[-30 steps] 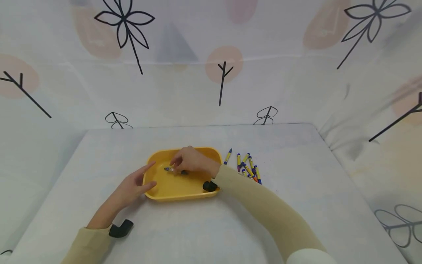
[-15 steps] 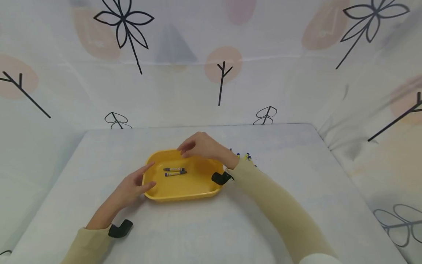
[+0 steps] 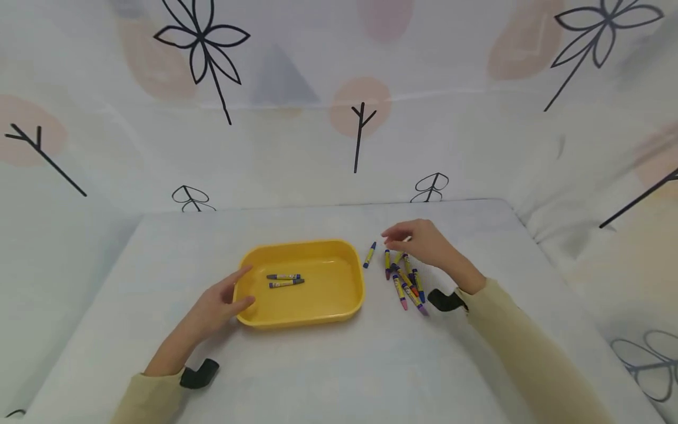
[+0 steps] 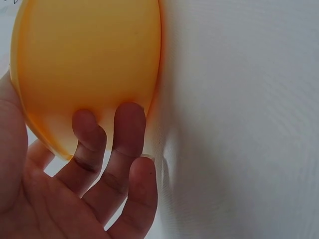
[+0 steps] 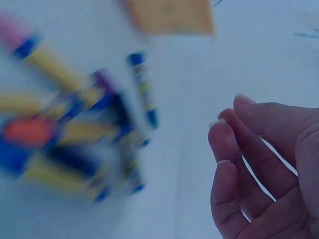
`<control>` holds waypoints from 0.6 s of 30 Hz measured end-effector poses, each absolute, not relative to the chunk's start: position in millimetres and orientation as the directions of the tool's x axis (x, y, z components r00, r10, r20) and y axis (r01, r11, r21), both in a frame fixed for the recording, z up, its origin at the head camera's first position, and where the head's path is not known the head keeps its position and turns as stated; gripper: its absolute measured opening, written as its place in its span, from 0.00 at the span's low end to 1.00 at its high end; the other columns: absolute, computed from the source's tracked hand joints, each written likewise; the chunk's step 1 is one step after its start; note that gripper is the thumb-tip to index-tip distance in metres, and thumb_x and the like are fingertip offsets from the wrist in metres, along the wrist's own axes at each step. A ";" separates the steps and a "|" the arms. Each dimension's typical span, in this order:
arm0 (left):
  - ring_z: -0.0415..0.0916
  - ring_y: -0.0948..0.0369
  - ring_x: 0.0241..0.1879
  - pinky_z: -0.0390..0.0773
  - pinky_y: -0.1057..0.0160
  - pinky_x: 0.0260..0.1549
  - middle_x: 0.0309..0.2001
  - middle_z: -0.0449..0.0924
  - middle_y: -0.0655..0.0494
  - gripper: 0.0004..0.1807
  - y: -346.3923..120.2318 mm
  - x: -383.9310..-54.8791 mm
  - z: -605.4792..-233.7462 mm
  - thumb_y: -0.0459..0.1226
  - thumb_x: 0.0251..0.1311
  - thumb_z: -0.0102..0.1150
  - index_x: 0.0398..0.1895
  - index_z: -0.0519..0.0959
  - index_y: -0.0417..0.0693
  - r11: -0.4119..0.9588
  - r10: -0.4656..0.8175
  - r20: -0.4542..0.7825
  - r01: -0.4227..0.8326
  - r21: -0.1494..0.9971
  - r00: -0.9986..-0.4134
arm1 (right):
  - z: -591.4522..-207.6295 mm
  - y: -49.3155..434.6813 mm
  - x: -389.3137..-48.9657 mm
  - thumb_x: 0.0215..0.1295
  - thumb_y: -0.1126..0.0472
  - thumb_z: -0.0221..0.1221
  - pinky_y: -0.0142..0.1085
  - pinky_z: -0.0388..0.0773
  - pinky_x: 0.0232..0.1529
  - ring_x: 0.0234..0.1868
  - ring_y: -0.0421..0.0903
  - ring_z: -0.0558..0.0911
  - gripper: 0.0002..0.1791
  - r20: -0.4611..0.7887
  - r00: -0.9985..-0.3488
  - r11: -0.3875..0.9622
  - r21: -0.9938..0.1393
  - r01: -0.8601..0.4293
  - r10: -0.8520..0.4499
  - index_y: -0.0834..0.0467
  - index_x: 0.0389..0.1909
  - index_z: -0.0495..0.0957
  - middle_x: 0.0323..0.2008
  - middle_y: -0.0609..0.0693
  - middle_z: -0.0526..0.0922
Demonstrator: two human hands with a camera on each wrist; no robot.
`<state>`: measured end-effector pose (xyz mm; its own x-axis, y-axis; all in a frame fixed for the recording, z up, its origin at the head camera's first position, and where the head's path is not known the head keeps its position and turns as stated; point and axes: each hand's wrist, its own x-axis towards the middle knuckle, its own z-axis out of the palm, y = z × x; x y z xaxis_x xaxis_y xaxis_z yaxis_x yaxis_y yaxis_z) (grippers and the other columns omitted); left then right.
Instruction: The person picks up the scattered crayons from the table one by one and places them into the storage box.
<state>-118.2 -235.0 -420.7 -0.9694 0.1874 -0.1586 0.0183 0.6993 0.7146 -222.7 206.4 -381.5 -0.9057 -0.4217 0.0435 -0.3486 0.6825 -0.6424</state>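
Rested the left hand [image 3: 219, 303] loose and open at the left end of the yellow tray [image 3: 296, 243], with fingers [image 4: 128, 129] touching its outer wall and not curled round it. Found two crayons [image 3: 285, 280] lying side by side inside the tray, near that left end. Held the right hand [image 3: 421, 242] just above the far end of the pile of crayons [image 3: 405, 280] on the table [image 3: 339, 365], right of the tray, with fingers softly bent and nothing in them. Spotted one lone crayon [image 3: 369, 254] between the tray and the pile. Could have gone wrong in a few ways, most likely. Might have bumped the pile with a quick reach and sent round crayons rolling off across the table. Might have pinched two at once, with so many lying crossed and touching, and then dropped one. Might have slid the tray away with a knock from the right arm, having only a light touch on it and no real hold. Could not make out the pile well in the right wrist view, all blurry there
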 end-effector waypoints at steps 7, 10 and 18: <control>0.70 0.45 0.59 0.70 0.43 0.58 0.71 0.62 0.37 0.40 -231.3 -117.9 -419.7 0.48 0.66 0.63 0.78 0.57 0.56 0.704 0.167 -0.166 -0.001 0.710 -0.972 | -413.9 254.8 -197.2 0.64 0.59 0.67 0.40 0.76 0.38 0.41 0.49 0.79 0.18 -0.053 -0.947 0.754 -0.620 -0.216 -0.316 0.61 0.53 0.82 0.35 0.47 0.82; 0.70 0.44 0.61 0.68 0.42 0.59 0.71 0.62 0.38 0.40 -231.5 -117.9 -419.5 0.48 0.66 0.63 0.78 0.57 0.56 0.703 0.170 -0.165 0.002 0.712 -0.972 | -422.3 263.5 -188.3 0.61 0.56 0.69 0.38 0.74 0.36 0.37 0.48 0.76 0.22 -0.096 -0.944 0.768 -0.611 -0.194 -0.315 0.62 0.54 0.81 0.32 0.47 0.79; 0.72 0.49 0.53 0.74 0.48 0.53 0.68 0.66 0.37 0.40 -232.7 -118.0 -420.8 0.48 0.66 0.63 0.78 0.57 0.56 0.699 0.175 -0.159 0.009 0.715 -0.972 | -426.9 262.7 -173.9 0.57 0.51 0.72 0.39 0.72 0.34 0.33 0.47 0.74 0.33 -0.187 -0.946 0.813 -0.571 -0.115 -0.265 0.64 0.59 0.75 0.30 0.48 0.78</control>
